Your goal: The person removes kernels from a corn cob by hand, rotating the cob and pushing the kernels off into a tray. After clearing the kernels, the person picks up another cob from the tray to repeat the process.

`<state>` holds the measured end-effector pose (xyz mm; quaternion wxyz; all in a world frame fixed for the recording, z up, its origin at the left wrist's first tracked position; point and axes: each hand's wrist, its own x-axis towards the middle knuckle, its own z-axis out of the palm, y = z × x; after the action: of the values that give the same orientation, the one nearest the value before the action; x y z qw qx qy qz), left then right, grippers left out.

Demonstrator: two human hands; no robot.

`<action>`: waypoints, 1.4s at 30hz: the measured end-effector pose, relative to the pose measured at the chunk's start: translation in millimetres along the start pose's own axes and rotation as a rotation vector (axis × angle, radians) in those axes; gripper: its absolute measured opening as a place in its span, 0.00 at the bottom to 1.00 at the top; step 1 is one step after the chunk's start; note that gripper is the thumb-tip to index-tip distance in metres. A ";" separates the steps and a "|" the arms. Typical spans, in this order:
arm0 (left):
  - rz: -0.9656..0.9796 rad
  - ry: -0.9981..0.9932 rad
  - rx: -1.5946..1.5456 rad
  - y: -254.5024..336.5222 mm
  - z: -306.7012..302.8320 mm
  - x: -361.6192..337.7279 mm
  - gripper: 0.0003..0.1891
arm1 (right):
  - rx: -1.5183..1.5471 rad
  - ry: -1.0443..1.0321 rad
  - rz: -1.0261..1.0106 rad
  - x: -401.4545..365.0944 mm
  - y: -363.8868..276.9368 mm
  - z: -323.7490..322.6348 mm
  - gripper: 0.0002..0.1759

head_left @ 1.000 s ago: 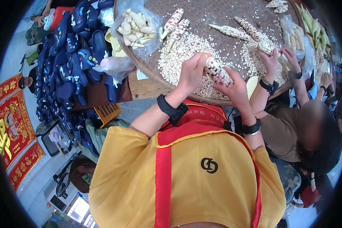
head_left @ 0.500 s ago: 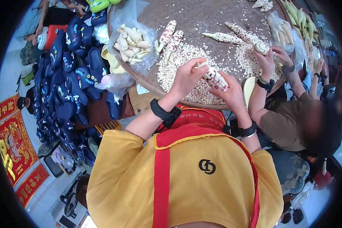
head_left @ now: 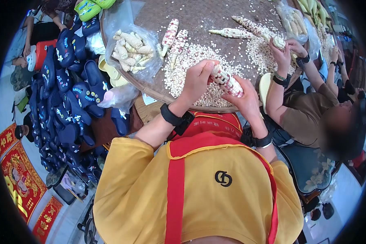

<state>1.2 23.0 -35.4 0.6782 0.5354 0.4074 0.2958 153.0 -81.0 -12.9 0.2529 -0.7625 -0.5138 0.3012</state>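
Observation:
A partly shelled corn cob (head_left: 227, 81) with white and dark red kernels is held between my two hands over the loose kernels. My left hand (head_left: 196, 81) closes at its far left end, the thumb pressed there. The near right end sits in my right hand (head_left: 247, 98), fingers wrapped around it. Beneath spreads a pile of pale corn kernels (head_left: 179, 75) on a round woven tray (head_left: 191, 12). Beyond my left hand lie two speckled cobs (head_left: 170, 32), side by side. A clear plastic bag (head_left: 149, 39) to the left holds several stripped cobs (head_left: 128, 49).
On the right, a co-worker's hands (head_left: 281, 51) hold another cob above a second kernel heap (head_left: 264, 61). Two more cobs (head_left: 234, 33) lie nearby. Many navy clogs (head_left: 83, 93) hang at the left, beside the tray. A bag of cobs (head_left: 295, 24) rests at the far right.
The view has shifted slightly, so the tray and bags appear further left. My left thumb has moved on the cob's end, and more of the cob shows. Both hands still hold it.

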 end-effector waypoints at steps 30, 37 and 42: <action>0.213 -0.216 -0.167 30.4 -3.5 -26.9 0.27 | -0.015 0.108 -0.313 13.4 -2.2 -9.2 0.33; 0.073 -0.244 -0.225 35.5 -7.3 -28.7 0.24 | -0.063 0.288 -0.474 10.1 2.8 -0.9 0.36; 0.098 -0.158 -0.268 40.8 -2.7 -32.2 0.20 | -0.104 0.336 -0.472 12.3 1.6 3.4 0.39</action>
<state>-15.6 7.6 11.4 0.7582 0.4810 0.2829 0.3373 155.1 -69.8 -18.8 0.3582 -0.6729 -0.6427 0.0767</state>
